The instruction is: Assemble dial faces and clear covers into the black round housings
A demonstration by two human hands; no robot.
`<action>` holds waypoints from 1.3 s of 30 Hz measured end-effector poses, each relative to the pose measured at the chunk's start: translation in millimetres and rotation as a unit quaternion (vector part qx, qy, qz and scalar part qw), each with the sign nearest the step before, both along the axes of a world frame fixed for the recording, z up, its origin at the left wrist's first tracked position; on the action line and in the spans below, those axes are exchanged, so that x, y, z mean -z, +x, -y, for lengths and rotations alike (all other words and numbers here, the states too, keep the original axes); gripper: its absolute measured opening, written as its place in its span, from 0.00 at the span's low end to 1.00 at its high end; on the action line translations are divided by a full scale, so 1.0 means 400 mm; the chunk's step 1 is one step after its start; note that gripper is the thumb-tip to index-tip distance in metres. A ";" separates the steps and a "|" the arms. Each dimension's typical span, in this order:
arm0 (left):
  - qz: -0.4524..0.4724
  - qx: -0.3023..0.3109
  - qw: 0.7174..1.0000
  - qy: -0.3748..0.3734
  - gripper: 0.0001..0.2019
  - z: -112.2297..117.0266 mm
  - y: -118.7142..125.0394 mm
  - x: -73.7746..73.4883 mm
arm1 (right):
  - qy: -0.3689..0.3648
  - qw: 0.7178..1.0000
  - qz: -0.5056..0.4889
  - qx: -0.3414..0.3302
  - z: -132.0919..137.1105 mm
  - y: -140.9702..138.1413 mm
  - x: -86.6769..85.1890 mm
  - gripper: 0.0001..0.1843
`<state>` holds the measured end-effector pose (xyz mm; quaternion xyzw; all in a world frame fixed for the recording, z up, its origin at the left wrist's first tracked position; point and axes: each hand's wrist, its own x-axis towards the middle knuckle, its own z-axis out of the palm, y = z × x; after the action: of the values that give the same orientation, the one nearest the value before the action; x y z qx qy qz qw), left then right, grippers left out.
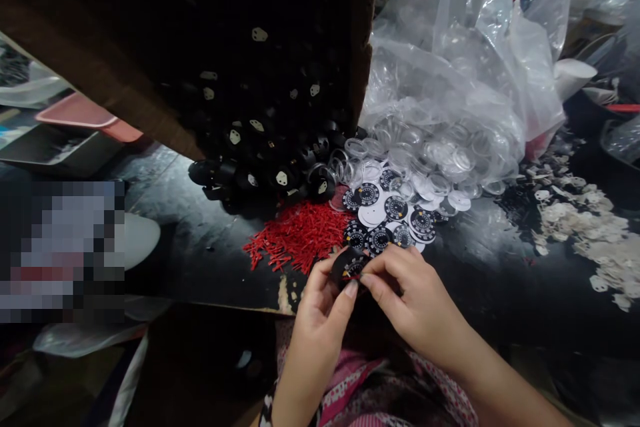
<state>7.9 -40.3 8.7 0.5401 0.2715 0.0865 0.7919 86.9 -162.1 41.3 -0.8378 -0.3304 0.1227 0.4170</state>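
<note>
Close to the table's near edge, my left hand (323,310) is closed around a small round black gauge (344,263) with a printed dial facing up. The thumb presses on its lower rim. From the other side my right hand (419,293) reaches in, thumb and forefinger pinched over the dial. A thin red pointer (354,277) shows at those fingertips, lying across the dial face. Just beyond the hands are a heap of red pointers (300,233) and a spread of black dial discs (396,208), some turned white side up.
A tipped cardboard box (170,123) spills black round housings (227,177) onto the black table (465,267). Clear plastic rings (445,157) spill from a plastic bag (450,60). Small white plates (575,220) lie at right. Trays (75,110) stand at left.
</note>
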 end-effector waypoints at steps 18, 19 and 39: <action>0.021 0.001 0.981 0.195 0.11 0.003 -0.014 -0.019 | 0.030 0.999 -0.017 0.014 0.016 -0.017 -0.008 0.10; 0.033 0.007 0.973 0.227 0.11 0.002 -0.017 -0.018 | 0.035 0.999 -0.022 0.015 0.016 -0.021 -0.008 0.11; -0.036 0.063 0.997 -0.010 0.14 -0.008 -0.024 0.001 | 0.044 0.999 0.016 0.019 0.028 -0.022 0.005 0.14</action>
<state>-1.5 -36.9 8.2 0.5506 0.2666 0.0141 0.7909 78.1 -173.3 39.5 -0.8265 -0.3265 0.0864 0.4504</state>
